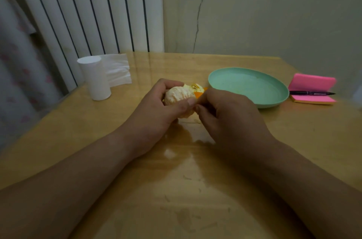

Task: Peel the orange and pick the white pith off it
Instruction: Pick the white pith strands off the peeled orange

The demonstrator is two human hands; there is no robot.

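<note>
A mostly peeled, pale pith-covered orange (179,97) is held just above the middle of the glossy wooden table (98,140), gripped by the curled fingers and thumb of the left hand (156,109). A strip of bright orange peel (199,94) still attached at its right side is pinched by the right hand (225,115). A mint-green round plate (274,99) is set nearer the far right corner, with a pink sticky-note pad (311,82) at the right edge. A black pen (311,93) is laid on the pad; its print cannot be read. A white paper roll (96,80) stands by the left edge.
</note>
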